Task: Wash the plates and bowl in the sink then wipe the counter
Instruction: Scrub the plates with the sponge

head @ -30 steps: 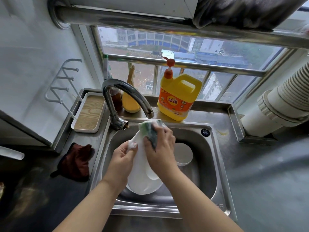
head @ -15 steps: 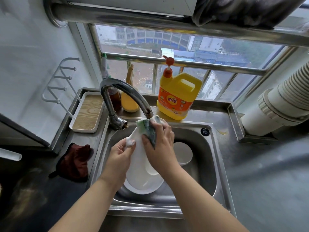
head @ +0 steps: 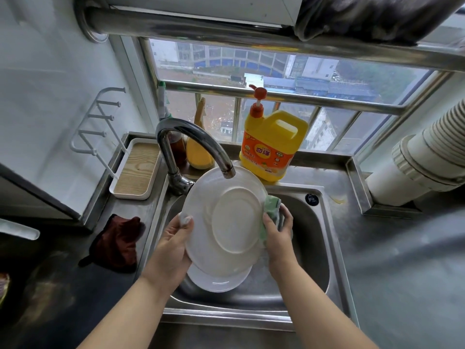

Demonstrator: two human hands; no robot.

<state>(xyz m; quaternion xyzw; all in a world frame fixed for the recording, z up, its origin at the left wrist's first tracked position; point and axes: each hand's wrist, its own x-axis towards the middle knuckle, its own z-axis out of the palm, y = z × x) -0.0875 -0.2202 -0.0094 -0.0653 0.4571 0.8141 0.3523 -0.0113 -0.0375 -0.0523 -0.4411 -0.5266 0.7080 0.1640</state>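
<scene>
I hold a white plate [head: 226, 217] tilted over the steel sink [head: 312, 248], its underside with the foot ring facing me. My left hand [head: 171, 250] grips the plate's left rim, thumb on the edge. My right hand [head: 276, 235] grips a green sponge [head: 272, 205] against the plate's right rim. A second white plate [head: 216, 280] lies in the basin beneath the held one. The bowl is hidden behind the plate and my right hand. The tap's spout [head: 196, 139] ends just above the plate's top edge; no water shows.
A yellow detergent jug [head: 271, 144] with a red pump stands on the ledge behind the sink, beside two bottles [head: 198, 147]. A dark red cloth [head: 118, 243] lies on the counter left of the sink. A wood-lined tray [head: 136, 170] and white rack sit at back left. A ribbed duct [head: 427, 152] is right.
The plate has turned from edge-on to flat toward me, underside showing. My right hand with the sponge moved from the top of the plate down to its right rim.
</scene>
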